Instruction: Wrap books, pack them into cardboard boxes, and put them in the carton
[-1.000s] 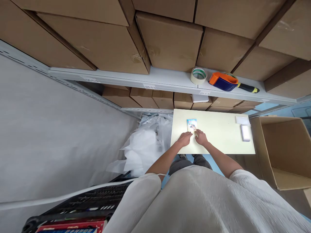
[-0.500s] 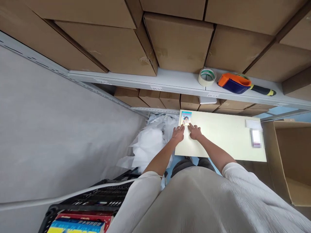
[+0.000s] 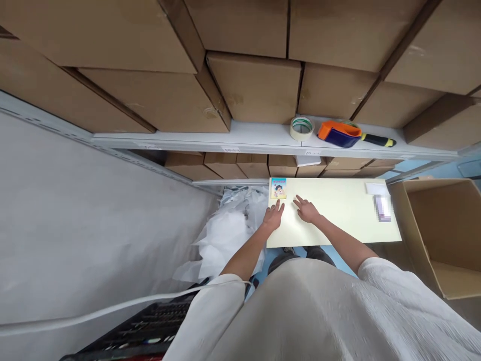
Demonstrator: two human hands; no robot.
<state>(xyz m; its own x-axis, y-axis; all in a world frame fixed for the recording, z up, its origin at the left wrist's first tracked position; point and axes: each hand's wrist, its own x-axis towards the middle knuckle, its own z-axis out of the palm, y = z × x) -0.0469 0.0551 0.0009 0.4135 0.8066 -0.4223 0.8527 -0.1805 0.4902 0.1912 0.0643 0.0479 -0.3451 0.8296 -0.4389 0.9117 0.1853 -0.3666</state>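
A small picture book [image 3: 278,188] with a blue and yellow cover lies flat at the far left corner of the pale yellow table [image 3: 338,210]. My left hand [image 3: 273,215] is just below the book, fingers spread, with the fingertips close to its near edge; whether they touch it I cannot tell. To the right of the book, my right hand [image 3: 306,208] hovers over or rests on the tabletop, fingers apart and nothing in them.
Above the table a shelf [image 3: 259,142] bears cardboard boxes [image 3: 255,87], a tape roll [image 3: 301,129] and an orange-and-blue tape dispenser [image 3: 340,134]. White plastic wrapping [image 3: 229,225] is heaped at left. An open carton [image 3: 417,235] stands at right, a black crate [image 3: 139,326] at lower left.
My right hand has moved right, off the book's near edge. My left hand has drawn slightly back from it. The view has shifted, so the crate's books have mostly left the picture.
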